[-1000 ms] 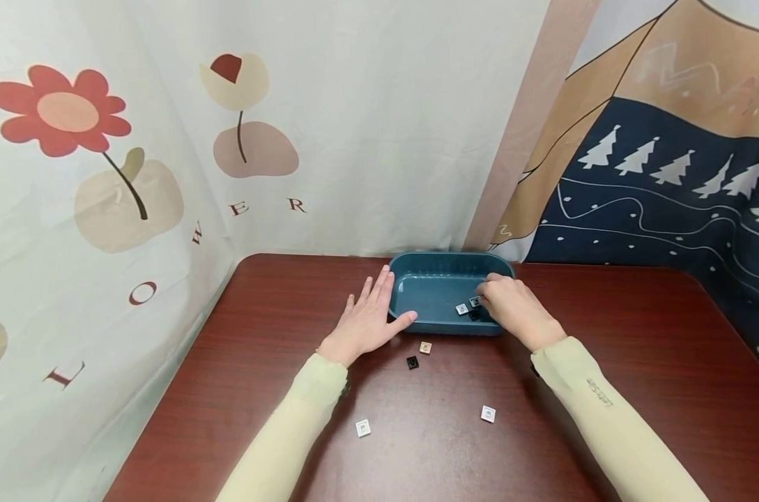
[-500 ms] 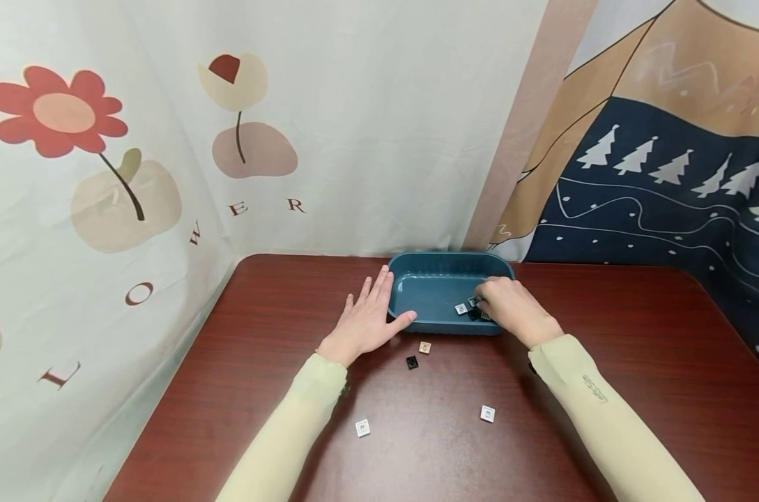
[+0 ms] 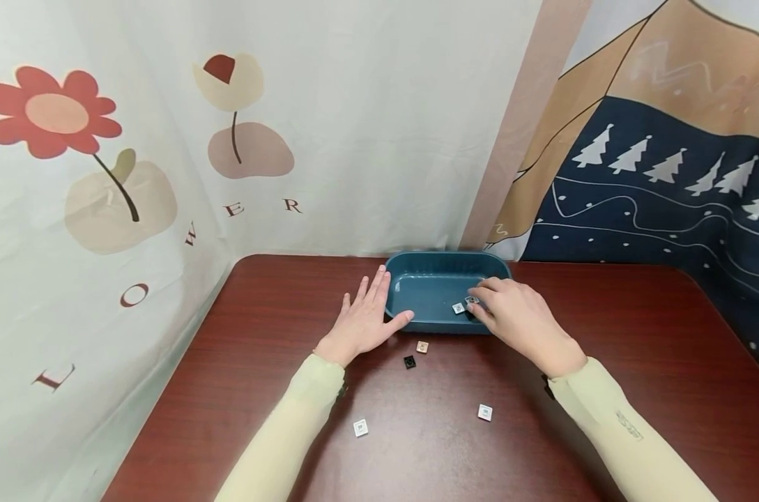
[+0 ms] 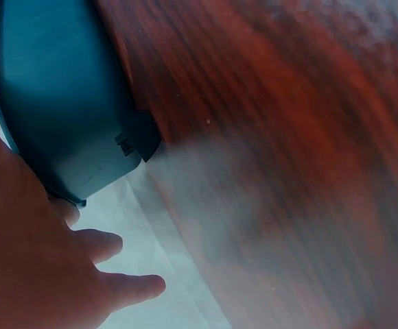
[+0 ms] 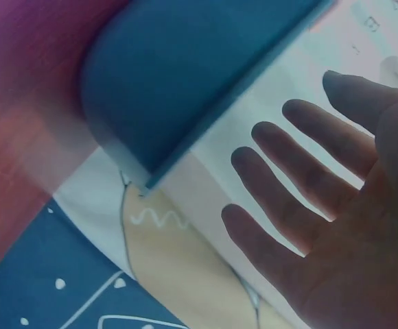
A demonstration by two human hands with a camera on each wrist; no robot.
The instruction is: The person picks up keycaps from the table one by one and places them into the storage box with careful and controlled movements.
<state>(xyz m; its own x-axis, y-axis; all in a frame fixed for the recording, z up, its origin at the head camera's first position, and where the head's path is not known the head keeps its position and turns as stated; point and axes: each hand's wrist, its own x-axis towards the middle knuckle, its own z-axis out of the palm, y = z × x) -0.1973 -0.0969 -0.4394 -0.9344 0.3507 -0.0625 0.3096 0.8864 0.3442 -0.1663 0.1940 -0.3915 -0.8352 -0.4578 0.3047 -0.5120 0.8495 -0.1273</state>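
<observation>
A blue-green plastic basket (image 3: 445,328) stands at the back of the table. My left hand (image 3: 360,321) rests against its left end, fingers straight and thumb stretched along the front rim. Over the basket's right end hovers my right hand (image 3: 526,321); the right wrist view shows its fingers (image 5: 274,171) spread apart, holding nothing. Beneath its fingertips lie small square pieces that look like keycaps: a white one (image 3: 458,308), a grey-and-white one (image 3: 472,300) and a dark one, partly hidden by the hand. The left wrist view shows the basket's side (image 4: 62,89) beside the left fingers.
On the dark red table (image 3: 279,300), in front of the basket, lie a beige keycap (image 3: 422,347) and a black keycap (image 3: 409,362). Closer to me are a white keycap (image 3: 361,428) at left and another white keycap (image 3: 484,413) at right. Printed curtains (image 3: 354,125) hang behind.
My right hand's fingers have gone from curled together low inside the basket to loosened and spread above it. The left hand stays in place; the head view has shifted slightly.
</observation>
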